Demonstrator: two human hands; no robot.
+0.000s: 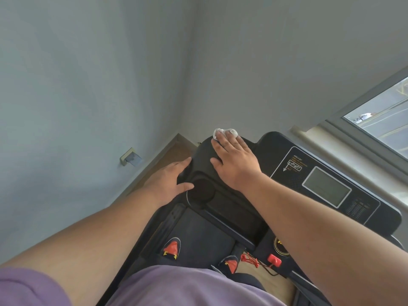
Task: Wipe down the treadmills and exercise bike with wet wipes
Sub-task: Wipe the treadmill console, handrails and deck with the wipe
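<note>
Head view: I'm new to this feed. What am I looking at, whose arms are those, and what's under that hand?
This one picture comes from a camera worn on a person's head, looking forward and down, so the two bare arms are that person's own. They stand on a black treadmill; its console with a grey screen lies ahead, below a window. The right hand presses a white wipe flat against the console's far left corner, fingers straight, no curled grip. The left hand rests open on the console's left edge beside a round cup holder. Red-tipped shoes show below.
</note>
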